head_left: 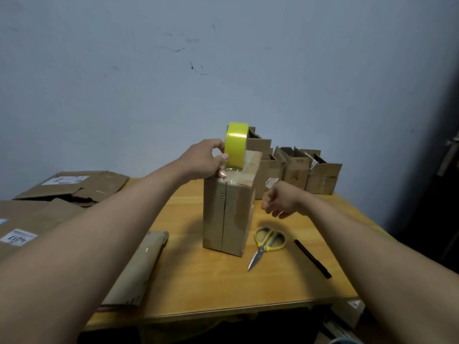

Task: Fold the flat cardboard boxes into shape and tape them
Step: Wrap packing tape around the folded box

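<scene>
Flattened cardboard lies at the near left of the wooden table. Farther in, the left hand grips the yellow tape roll on edge atop the upright box, thumb against the roll. Right hand hovers just beside the box, fingers loosely curled, holding nothing. Scissors and a black pen lie near; folded boxes stand behind.

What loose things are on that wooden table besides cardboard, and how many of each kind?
Tape roll: 1, yellow, held by the left hand on top of the upright box
Scissors: 1, yellow handles
Black pen: 1
Total: 3

The right hand holds none of them.
</scene>
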